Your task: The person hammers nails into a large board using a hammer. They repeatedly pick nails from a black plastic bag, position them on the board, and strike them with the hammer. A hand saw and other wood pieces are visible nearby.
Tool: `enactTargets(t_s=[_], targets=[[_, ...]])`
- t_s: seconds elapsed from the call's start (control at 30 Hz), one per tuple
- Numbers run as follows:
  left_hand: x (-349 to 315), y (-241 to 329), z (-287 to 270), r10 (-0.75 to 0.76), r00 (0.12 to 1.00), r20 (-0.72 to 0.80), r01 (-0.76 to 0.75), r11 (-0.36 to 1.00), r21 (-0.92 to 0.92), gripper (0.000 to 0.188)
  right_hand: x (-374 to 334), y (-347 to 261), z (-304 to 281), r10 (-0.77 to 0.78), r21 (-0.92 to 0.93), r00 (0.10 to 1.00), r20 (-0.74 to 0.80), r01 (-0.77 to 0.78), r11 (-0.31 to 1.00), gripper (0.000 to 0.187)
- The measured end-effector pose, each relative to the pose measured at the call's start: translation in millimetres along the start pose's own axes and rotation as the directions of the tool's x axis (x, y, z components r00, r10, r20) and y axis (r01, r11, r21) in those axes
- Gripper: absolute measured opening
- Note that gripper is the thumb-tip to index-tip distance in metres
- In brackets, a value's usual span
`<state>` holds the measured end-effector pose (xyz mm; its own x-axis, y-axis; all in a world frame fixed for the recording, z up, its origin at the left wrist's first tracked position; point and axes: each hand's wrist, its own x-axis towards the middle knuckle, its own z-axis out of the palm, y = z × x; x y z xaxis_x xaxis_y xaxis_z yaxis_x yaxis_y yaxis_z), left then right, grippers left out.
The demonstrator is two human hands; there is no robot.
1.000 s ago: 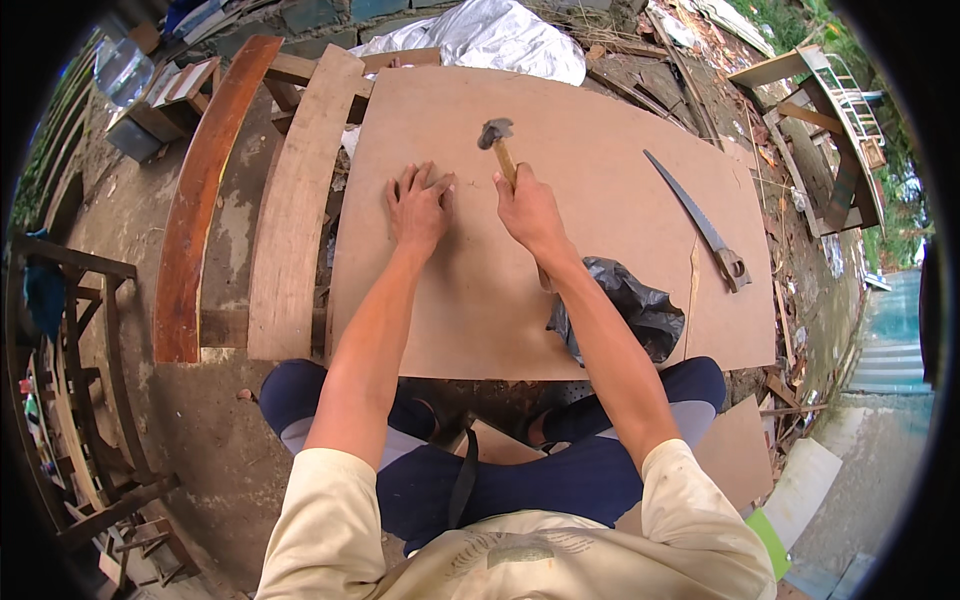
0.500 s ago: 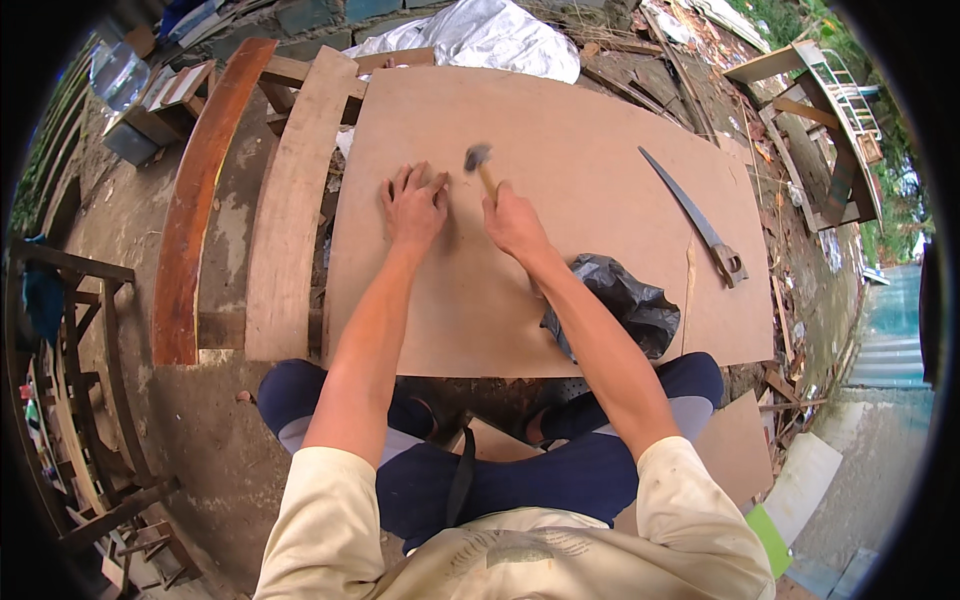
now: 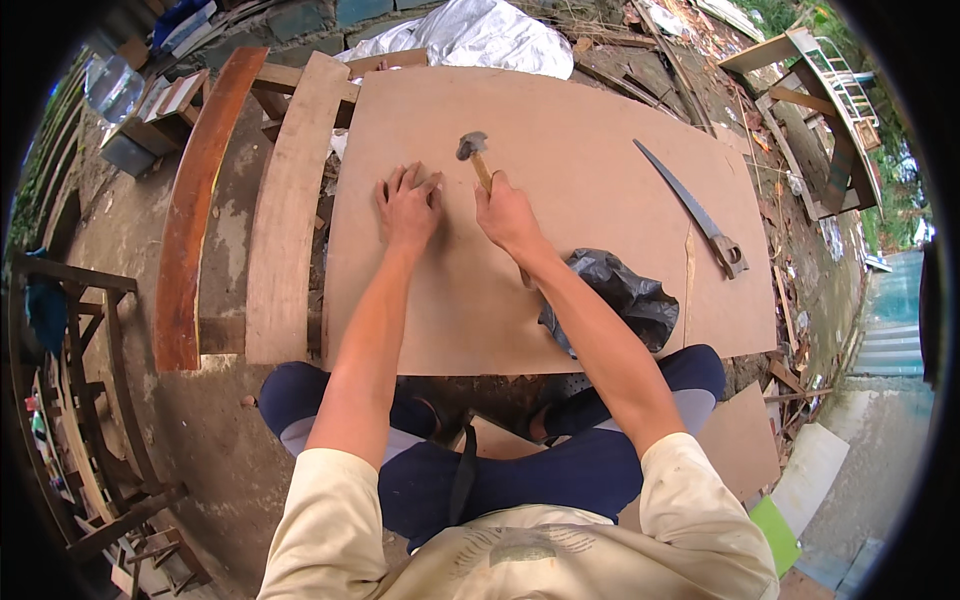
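Observation:
My right hand [image 3: 508, 215] is wrapped round the wooden handle of a hammer [image 3: 472, 146], its dark metal head pointing away from me over a large brown board [image 3: 560, 130]. To its left, my left hand [image 3: 408, 212] rests on the same board. Its outer fingers are spread, while thumb and forefinger come together at the side facing the hammer. Whatever lies between those two fingertips is too small to make out. A crumpled black plastic bag [image 3: 625, 300] lies beside my right forearm. Farther right, a handsaw [image 3: 695, 210] with a brown handle lies flat on the board.
Left of the board run a pale plank [image 3: 290, 210] and a reddish-brown plank [image 3: 205, 210]. A silvery sheet [image 3: 470, 38] is heaped at the far edge. Wooden frames [image 3: 100, 380] stand at the left, and a wooden structure [image 3: 830, 130] is at the far right. Scrap litters the ground.
The hammer head has shifted slightly up and left in view, and my right hand has moved a little left with it. My left hand stays at nearly the same spot.

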<state>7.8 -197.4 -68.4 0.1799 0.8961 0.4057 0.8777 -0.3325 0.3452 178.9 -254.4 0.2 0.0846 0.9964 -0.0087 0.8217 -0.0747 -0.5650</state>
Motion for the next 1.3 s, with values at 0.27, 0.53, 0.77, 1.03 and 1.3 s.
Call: enactTargets(t_s=[0.27,0.53,0.77,1.03,1.3], targets=[[-5.4,-3.7,2.1,0.013,1.0,-0.014,-0.013,1.0,0.011,0.029,-3.4,-16.8,-11.1,0.083,0.072,0.996,0.04,-0.086,0.994,0.038],[1.4,0.4,-0.7,0.011,1.0,-0.012,-0.011,1.0,0.009,0.029,1.3,-9.5,-5.6,0.093,-0.02,0.984,0.151,-0.091,0.996,0.035],[-5.9,3.5,1.5,0.016,0.998,0.057,-0.017,1.0,0.014,0.034,-0.7,-0.8,0.1,0.073,-0.011,0.987,0.142,-0.072,0.997,0.034],[-26.8,5.8,-18.4,0.18,0.924,0.336,-0.229,0.967,0.112,0.055,-36.9,-30.7,-73.3,0.19,0.23,0.957,0.22,-0.24,0.943,0.037],[-53.9,4.6,-47.6,0.25,0.867,0.431,-0.33,0.936,0.121,0.072,-95.2,-17.7,-97.5,0.142,0.256,0.98,0.139,-0.174,0.951,0.04]])
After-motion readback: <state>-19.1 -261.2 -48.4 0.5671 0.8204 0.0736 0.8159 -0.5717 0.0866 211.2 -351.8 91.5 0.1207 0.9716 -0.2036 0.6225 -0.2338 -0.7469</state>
